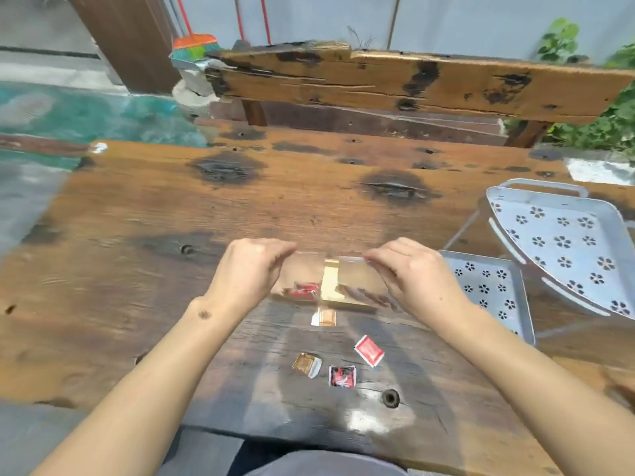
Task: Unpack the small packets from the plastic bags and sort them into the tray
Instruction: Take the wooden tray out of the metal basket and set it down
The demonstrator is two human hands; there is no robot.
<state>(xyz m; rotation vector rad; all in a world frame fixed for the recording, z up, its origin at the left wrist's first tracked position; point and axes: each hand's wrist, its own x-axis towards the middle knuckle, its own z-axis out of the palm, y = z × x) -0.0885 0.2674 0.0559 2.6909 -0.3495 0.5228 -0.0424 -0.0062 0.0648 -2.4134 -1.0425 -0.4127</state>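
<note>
Your left hand (252, 269) & right hand (410, 273) each pinch a top corner of the clear plastic bag (330, 280), held over the wooden table (171, 201); a red packet (304, 291) sits inside. Four packets, e.g. the red one (369, 350), lie loose at 6 o'clock, and the perforated tray (494, 286) waits empty at 3 o'clock. If you tip the bag too fast, packets may scatter or slip off the near table edge.

A weathered wooden table (275, 207), brown with dark scorched-looking patches and knots, carries everything. Near its front edge lie four small packets: a brown-and-white one (324, 318), a red one (369, 350), a brown one (307, 364) and a red-and-black one (342, 376). At the right stand two perforated metal trays (494, 286), one tilted.
</note>
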